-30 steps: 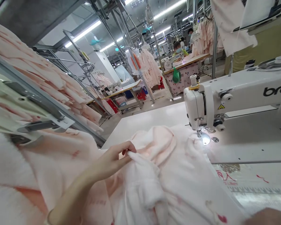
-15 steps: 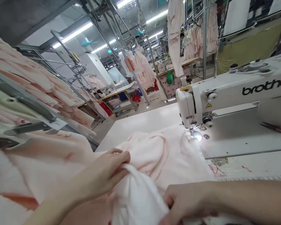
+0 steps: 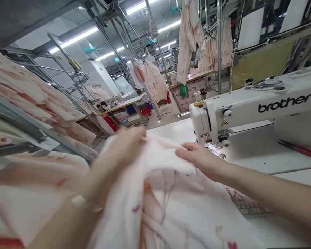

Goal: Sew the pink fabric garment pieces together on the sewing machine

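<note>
Both my hands are lifting a soft pale pink garment (image 3: 155, 207) with a red and pink print above the white sewing table. My left hand (image 3: 121, 148) is blurred and bunches the fabric at its top fold. My right hand (image 3: 199, 159) pinches the fabric's edge with its fingers, close to the needle area of a white Brother sewing machine (image 3: 249, 110). The raised cloth and my right hand partly hide the machine's needle plate (image 3: 214, 152).
To the left, a metal rack (image 3: 23, 128) holds stacked pink garments (image 3: 28, 93). Red-handled scissors (image 3: 298, 149) lie on the machine table to the right. Garments hang (image 3: 189, 41) behind the machine. Further sewing tables and a co-worker's station stand in the background.
Both hands have risen and spread apart, lifting the garment from the table. My right hand has come fully into view near the machine. The view has swung slightly, shifting the machine left.
</note>
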Action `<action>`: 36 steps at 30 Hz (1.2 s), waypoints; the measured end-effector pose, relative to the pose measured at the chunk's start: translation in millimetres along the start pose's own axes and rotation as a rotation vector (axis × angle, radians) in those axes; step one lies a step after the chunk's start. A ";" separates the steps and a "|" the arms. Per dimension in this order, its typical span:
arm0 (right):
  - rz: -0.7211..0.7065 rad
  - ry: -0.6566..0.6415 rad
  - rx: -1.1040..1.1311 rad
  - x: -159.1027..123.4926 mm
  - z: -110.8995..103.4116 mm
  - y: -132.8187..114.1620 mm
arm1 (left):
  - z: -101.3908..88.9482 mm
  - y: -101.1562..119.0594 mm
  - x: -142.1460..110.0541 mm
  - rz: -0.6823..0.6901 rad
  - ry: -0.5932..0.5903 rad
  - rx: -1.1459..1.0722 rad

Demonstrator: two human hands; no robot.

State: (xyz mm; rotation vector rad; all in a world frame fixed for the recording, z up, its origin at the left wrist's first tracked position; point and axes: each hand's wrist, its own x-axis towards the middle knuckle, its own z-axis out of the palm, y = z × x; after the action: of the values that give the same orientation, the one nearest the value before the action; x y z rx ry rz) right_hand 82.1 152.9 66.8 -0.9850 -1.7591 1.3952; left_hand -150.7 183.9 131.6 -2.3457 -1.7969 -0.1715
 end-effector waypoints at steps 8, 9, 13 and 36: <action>-0.236 -0.089 -0.584 -26.2 -47.2 85.3 | 123.9 35.9 13.4 0.157 -0.184 -0.212; -0.272 -0.117 -0.629 -30.3 -49.9 85.3 | 126.7 35.5 10.5 0.136 -0.186 -0.244; -0.444 -0.153 -0.882 -54.7 -37.9 89.4 | 122.9 31.4 -16.4 0.011 -0.191 -0.347; 0.570 -0.325 0.709 -72.0 -0.8 54.2 | 21.2 55.9 -24.8 -0.030 -0.561 -0.596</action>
State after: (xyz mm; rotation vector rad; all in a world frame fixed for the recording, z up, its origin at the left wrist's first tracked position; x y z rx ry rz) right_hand 125.8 98.0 10.2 -0.9091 -1.0327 2.4252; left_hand -103.7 150.9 101.8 -3.0070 -2.2811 -0.0556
